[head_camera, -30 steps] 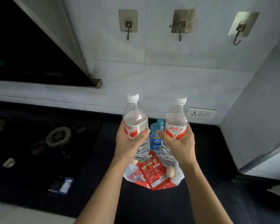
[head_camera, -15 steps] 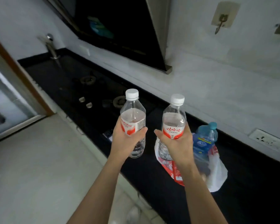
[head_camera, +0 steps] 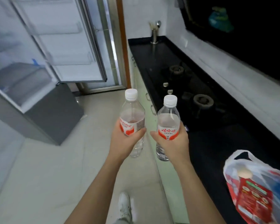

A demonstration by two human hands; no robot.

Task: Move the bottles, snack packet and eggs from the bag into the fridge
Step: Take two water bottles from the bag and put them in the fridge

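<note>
Two bottles upright: left hand point(head_camera: 123, 141) wraps one bottle point(head_camera: 132, 120), right hand point(head_camera: 173, 143) wraps the other bottle point(head_camera: 168, 123). Bag point(head_camera: 242, 165) at worktop's point(head_camera: 208, 143) near edge holds egg point(head_camera: 245, 172), snack packet point(head_camera: 254, 198).

We stand in a home kitchen: a black tabletop point(head_camera: 217, 143) along the right carries a gas hob point(head_camera: 189, 88) and a tap point(head_camera: 154, 32), an open fridge point(head_camera: 44, 50) fills the upper left, and pale floor tiles point(head_camera: 55, 175) lie below.
</note>
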